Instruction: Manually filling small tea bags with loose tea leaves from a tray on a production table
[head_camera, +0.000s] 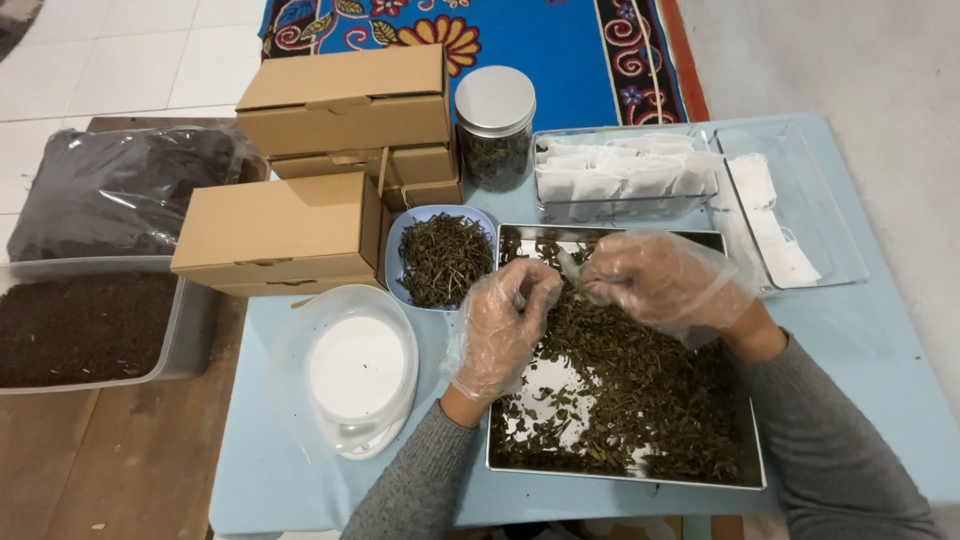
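Our gloved left hand (503, 325) and right hand (655, 280) pinch a small white tea bag (570, 268), fingers curled shut, over the leaf-filled metal tray (625, 475) at the table's (880, 350) near edge.

Both hands wear loose, clear disposable plastic gloves, thin and crinkled, with slack film bunching around the fingers and puffing out past the wrists; the left hand (503, 325) shows over the near-left part of the metal tray (500, 460) and the right hand (665, 282) over its far side. Both forearms are covered by long grey sleeves of what looks like a fine knit, possibly ribbed, though the weave is too small to be sure. Each glove's open cuff ends just short of its sleeve.
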